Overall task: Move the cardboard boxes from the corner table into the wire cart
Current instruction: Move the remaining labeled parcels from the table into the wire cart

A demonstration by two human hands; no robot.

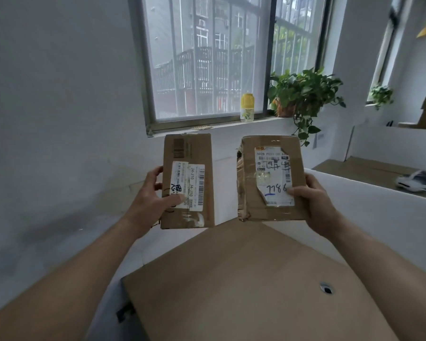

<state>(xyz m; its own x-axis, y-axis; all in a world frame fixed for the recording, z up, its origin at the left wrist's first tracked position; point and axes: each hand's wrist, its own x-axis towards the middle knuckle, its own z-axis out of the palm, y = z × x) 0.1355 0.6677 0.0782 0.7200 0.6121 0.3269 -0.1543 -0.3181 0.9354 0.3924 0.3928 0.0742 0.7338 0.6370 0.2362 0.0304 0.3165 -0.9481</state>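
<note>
Two bare forearms reach in from the bottom edge, over the brown bench. The left hand grasps the left cardboard box by its left edge, thumb across the front label and fingers wrapped round the side. The right hand grasps the right cardboard box by its right edge, thumb on the label with blue handwriting; its other fingers are mostly hidden behind. Both boxes are held upright in the air above the bench's far corner, labels facing the camera, side by side with a gap between. A cable hole is in the bench at right. Behind is a barred window, with a yellow-capped jar and a potted plant on the sill.
</note>
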